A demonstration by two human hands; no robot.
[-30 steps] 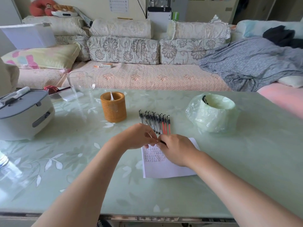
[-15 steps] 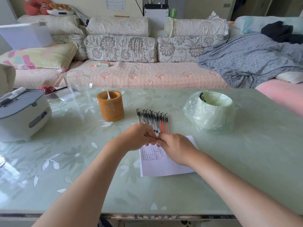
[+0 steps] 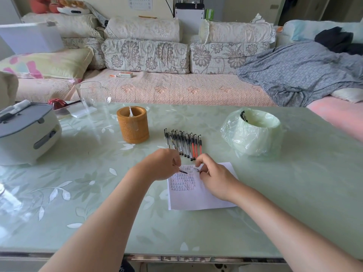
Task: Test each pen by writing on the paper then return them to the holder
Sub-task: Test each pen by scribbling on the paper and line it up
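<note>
left hand (image 3: 163, 163): fingers curled, pinching a short dark piece (image 3: 183, 171) at the fingertips. Looks like a pen cap, can't confirm. It sticks out to the right, over the top of the paper.
right hand (image 3: 214, 177): fingers curled around a pen (image 3: 197, 169). Only the tip end shows, pointing left toward the dark piece; the rest is hidden under the hand.
gap: dark piece and pen tip are close but not touching.
paper (image 3: 198, 199): white sheet flat on the table, under and just in front of both hands. Upper left part is filled with rows of small written marks (image 3: 182, 182); the lower half is blank.
pen row (image 3: 183, 144): the other pens lie side by side on the table just beyond the hands, between holder and bin. Black caps at the far end; the few at the right end have red barrels.
holder (image 3: 133, 124): brown cylinder, upright, left of the pen row and apart from it. One thin whitish item (image 3: 130, 111) inside, can't tell what.
table (image 3: 98, 193): pale green glass top with a leaf pattern.
bin (image 3: 253, 132): round, lined with a light green plastic bag, right of the pen row.
appliance (image 3: 25, 132): white body, grey lid, at the left edge of the table.
glass jug (image 3: 92, 97): clear, at the far edge, behind and left of the holder.
sofa (image 3: 176, 87): behind the table, with floral cushions.
</note>
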